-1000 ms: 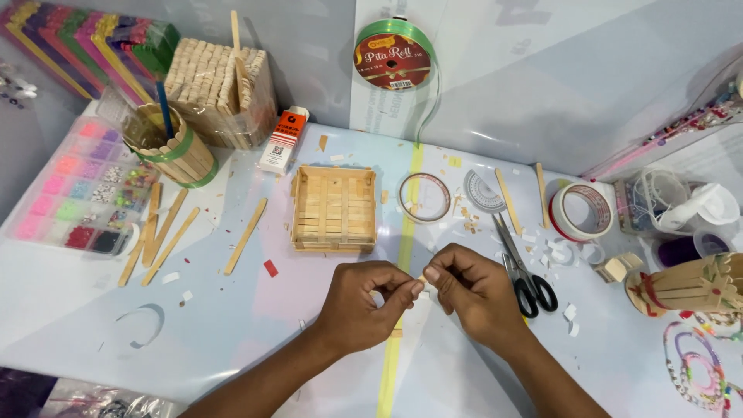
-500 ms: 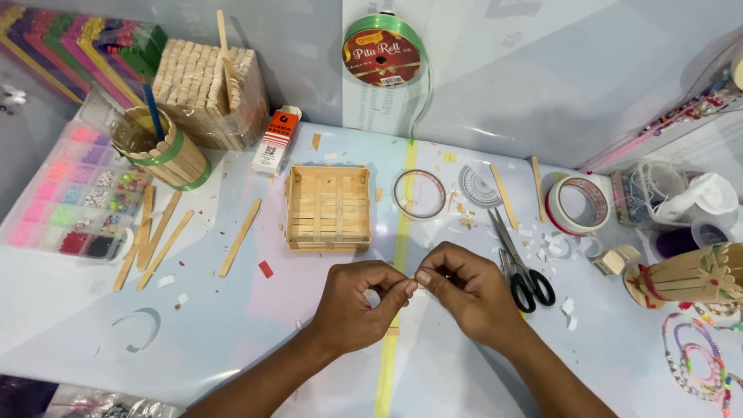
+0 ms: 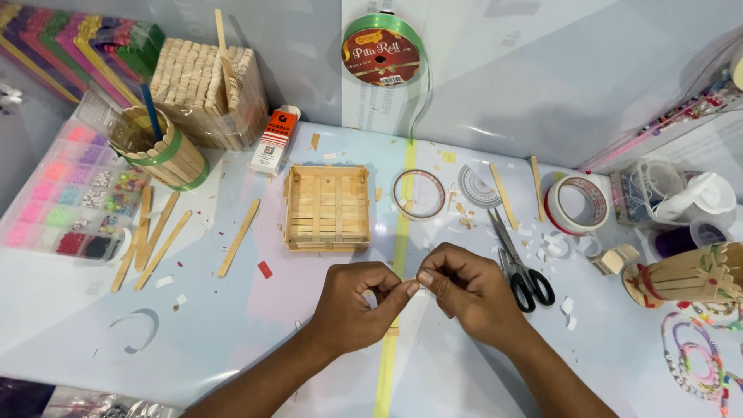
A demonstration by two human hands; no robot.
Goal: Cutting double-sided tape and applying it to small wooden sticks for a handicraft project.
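Tiny pale bit (image 3: 412, 286), barely visible, pinched betw. fingertips of left hand (image 3: 357, 303) & right hand (image 3: 469, 294), above table.

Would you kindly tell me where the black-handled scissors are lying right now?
In the head view, the black-handled scissors lie on the table just right of the right hand, below the white protractor.

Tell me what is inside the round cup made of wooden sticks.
A blue stick stands inside the stick cup, leaning on its rim. The cup's bottom is hidden by its wall, so anything else inside cannot be seen.
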